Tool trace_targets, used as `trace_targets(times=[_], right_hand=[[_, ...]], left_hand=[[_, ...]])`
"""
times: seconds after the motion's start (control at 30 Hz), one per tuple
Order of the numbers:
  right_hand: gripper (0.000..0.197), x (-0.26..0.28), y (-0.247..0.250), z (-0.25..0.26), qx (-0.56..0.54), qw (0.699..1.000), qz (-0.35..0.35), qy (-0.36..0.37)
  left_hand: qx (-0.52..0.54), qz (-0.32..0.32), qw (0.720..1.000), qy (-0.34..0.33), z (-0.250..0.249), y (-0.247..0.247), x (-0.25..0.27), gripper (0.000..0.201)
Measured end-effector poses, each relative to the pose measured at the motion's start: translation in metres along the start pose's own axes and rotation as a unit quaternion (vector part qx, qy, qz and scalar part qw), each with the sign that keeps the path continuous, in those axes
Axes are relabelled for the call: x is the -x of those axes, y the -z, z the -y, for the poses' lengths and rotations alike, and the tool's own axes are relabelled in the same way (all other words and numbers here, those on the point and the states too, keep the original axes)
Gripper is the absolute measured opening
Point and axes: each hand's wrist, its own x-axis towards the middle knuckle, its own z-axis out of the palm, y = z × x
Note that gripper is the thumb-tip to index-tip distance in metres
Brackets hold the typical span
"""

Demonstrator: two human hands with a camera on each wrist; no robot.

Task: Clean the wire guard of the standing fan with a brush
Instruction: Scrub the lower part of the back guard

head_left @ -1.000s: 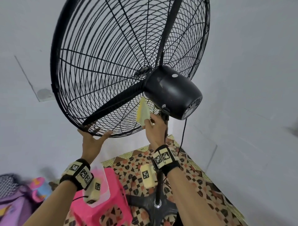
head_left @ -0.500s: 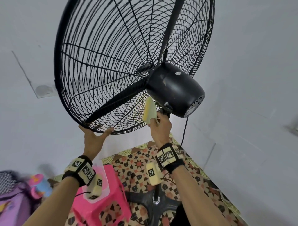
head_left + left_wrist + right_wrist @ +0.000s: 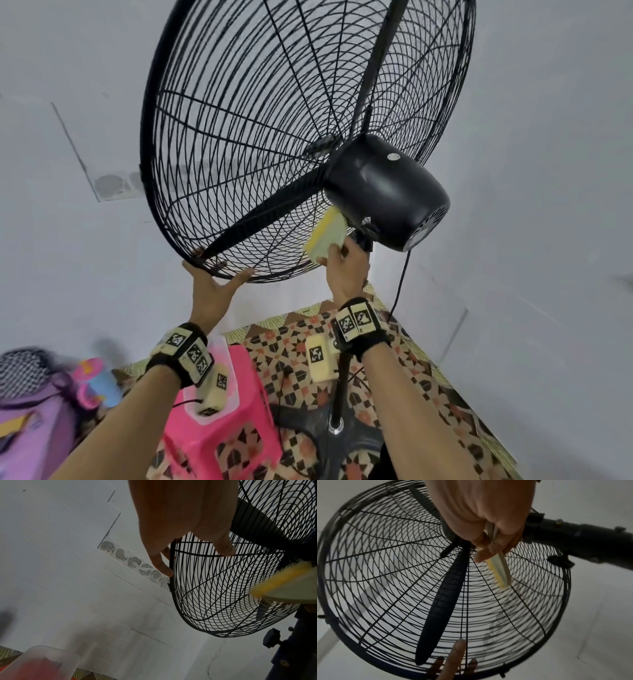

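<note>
Left hand (image 3: pixel 212 291) released, fingers spread against lower rim of wire guard (image 3: pixel 260 144). Right hand (image 3: pixel 346 270) grasps brush (image 3: pixel 325 236), yellow bristles on guard's back wires below motor housing (image 3: pixel 387 192).

Bare forearms; black wristbands (image 3: pixel 359 330) carry cream blocks printed with square-patterned tags.

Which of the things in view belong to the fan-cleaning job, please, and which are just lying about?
Part of the job:
- wire guard, steadied at its lower rim by the left hand
- brush, gripped by the right hand, bristles against the guard
- fan's motor housing and pole

Lying about:
- pink stool
- clear container on it
- purple bag
</note>
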Motion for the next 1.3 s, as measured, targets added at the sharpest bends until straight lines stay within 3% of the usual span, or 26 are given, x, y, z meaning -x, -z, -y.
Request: trace_targets(times=[0.07,0.2,0.37,0.47,0.57,0.73,0.8,0.93,1.0,1.17,1.3], right_hand=[[0.022,0.006,-0.004,-0.003,0.017,1.000,0.018,0.008],[0.032,0.014,-0.003,-0.027,0.070,0.991,0.103,-0.051],[0.023,0.014,-0.004,-0.026,-0.006,1.000,0.008,-0.023],[0.024,0.023,-0.014,-0.025,0.026,0.998,0.048,-0.022],[0.028,0.028,-0.012,-0.037,0.087,0.987,0.119,-0.057],[0.025,0.029,-0.014,-0.040,0.025,0.999,0.028,-0.031],[0.026,0.030,-0.022,-0.046,0.016,0.999,0.030,-0.034],[0.028,0.040,-0.031,-0.074,0.021,0.986,0.115,-0.115],[0.027,0.041,-0.030,-0.079,0.004,0.987,0.099,-0.126],[0.022,0.038,-0.039,-0.085,-0.006,0.998,0.022,-0.053],[0.023,0.051,-0.049,-0.102,0.068,0.990,0.073,-0.095]], left_hand=[[0.003,-0.003,1.000,-0.007,-0.001,-0.002,0.000,0.140],[0.004,0.003,1.000,-0.021,-0.004,-0.005,0.002,0.134],[0.019,0.007,1.000,-0.021,0.002,-0.003,0.000,0.153],[0.029,0.010,0.999,-0.018,0.011,0.000,-0.006,0.157],[0.040,-0.001,0.999,-0.027,0.013,0.000,-0.008,0.143],[0.087,-0.003,0.995,-0.049,0.024,-0.012,-0.008,0.102],[0.105,0.009,0.994,-0.018,0.034,-0.018,-0.009,0.097],[0.125,0.032,0.991,0.023,0.052,-0.030,-0.016,0.087],[0.129,0.045,0.990,0.036,0.058,-0.034,-0.024,0.085],[0.119,0.049,0.991,0.029,0.062,-0.040,-0.029,0.077],[0.099,0.030,0.994,0.023,0.061,-0.042,-0.029,0.066]])
